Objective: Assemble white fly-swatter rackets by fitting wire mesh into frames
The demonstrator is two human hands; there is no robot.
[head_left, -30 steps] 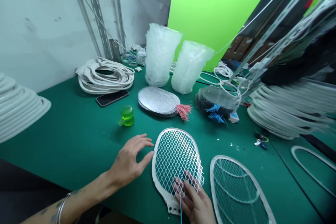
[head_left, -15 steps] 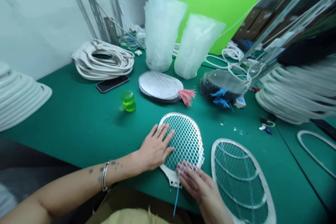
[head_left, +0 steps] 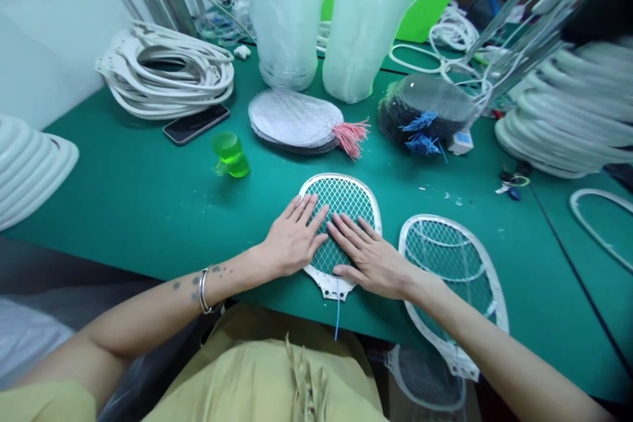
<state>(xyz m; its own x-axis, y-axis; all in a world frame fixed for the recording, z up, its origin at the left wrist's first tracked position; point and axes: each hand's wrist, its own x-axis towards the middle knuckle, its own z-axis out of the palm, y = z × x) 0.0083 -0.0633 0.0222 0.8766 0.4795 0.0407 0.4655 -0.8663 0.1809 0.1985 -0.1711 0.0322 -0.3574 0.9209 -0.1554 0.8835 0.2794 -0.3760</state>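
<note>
A white oval racket frame with metal mesh (head_left: 341, 192) lies flat on the green table in front of me. My left hand (head_left: 291, 237) rests on its left side, fingers spread over the mesh. On the mesh's right half lies my right hand (head_left: 368, 254), palm down with fingers stretched out. From the frame's narrow end a thin blue wire (head_left: 337, 320) hangs toward the table's near edge. To the right, partly behind my right forearm, is a second racket frame (head_left: 409, 227) with curved white ribs over its mesh.
Behind are mesh sheets with pink wires (head_left: 297, 120), darker mesh sheets with blue wires (head_left: 430, 102) and a green jar (head_left: 231, 155). A phone (head_left: 196, 124) lies by stacked white frames (head_left: 168, 102). More white frames (head_left: 568, 119) stand at right, near keys (head_left: 512, 184).
My right hand has moved from the frame's narrow end up onto the mesh and flattened. My left hand stays on the left side. The view has tilted downward.
</note>
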